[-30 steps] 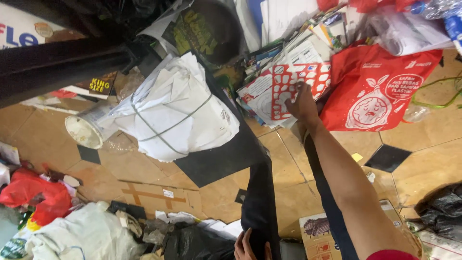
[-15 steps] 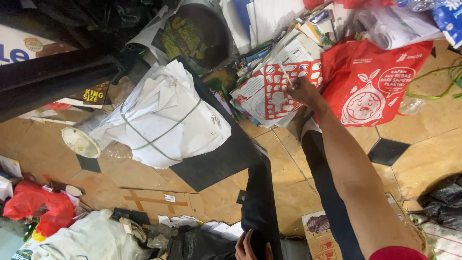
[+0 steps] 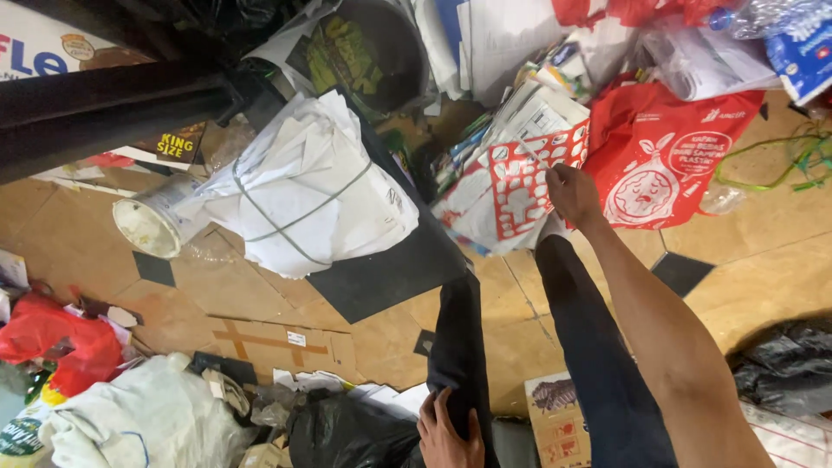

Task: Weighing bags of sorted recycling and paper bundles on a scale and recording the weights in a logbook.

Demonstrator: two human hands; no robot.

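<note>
My right hand (image 3: pixel 572 192) reaches forward with its fingers pinched on the upper edge of a red-and-white patterned plastic bag (image 3: pixel 507 186) that leans against a heap of papers. My left hand (image 3: pixel 446 433) lies at the bottom of the view, fingers apart, flat on my dark trouser leg (image 3: pixel 459 347). A red printed plastic bag (image 3: pixel 672 147) lies right beside my right hand. To the left sits a white paper bundle tied with string (image 3: pixel 303 186), partly on a black sheet (image 3: pixel 390 269).
A thick black bar (image 3: pixel 104 108) crosses the upper left. A white cup (image 3: pixel 143 227) lies on its side on the tan floor. Flattened cardboard (image 3: pixel 277 342), a black rubbish bag (image 3: pixel 347 433), a white sack (image 3: pixel 147 425) and a red bag (image 3: pixel 52 338) crowd the lower left. Another black bag (image 3: pixel 784 364) is at right.
My right hand stays at the red-and-white bag and closes on its edge. The view has shifted a little. The left hand has not moved.
</note>
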